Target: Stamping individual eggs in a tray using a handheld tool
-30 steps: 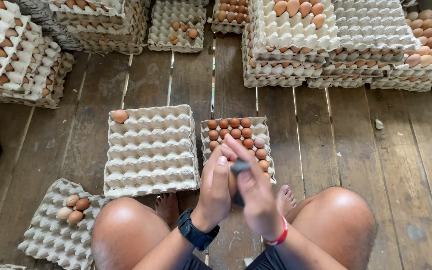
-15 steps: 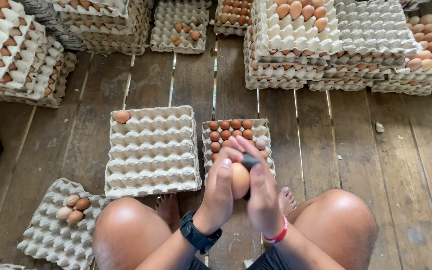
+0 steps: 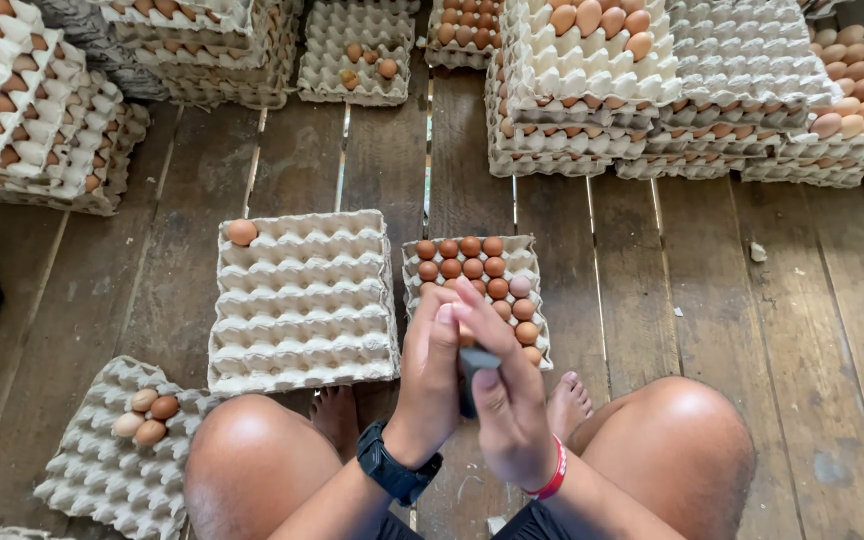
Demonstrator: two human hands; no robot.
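My left hand [image 3: 430, 365], with a black watch at the wrist, and my right hand [image 3: 512, 410], with a red wristband, are pressed together above my knees. The right hand grips a small dark object [image 3: 476, 366]. A brown egg [image 3: 464, 336] is almost hidden between the fingers and seems to be held by the left hand. Just beyond the hands lies a grey egg tray [image 3: 534, 258] partly filled with brown eggs [image 3: 467, 265].
Left of it lies a stack of grey trays [image 3: 302, 300] with one egg [image 3: 242, 232] at its far corner. Another tray [image 3: 92, 480] by my left knee holds three eggs [image 3: 147, 415]. Tall stacks of filled trays [image 3: 652, 90] line the back and left, on a wooden plank floor.
Half a second ago the egg showed plainly between my hands. The hands have closed over it and the dark object now sits lower, under my right thumb.
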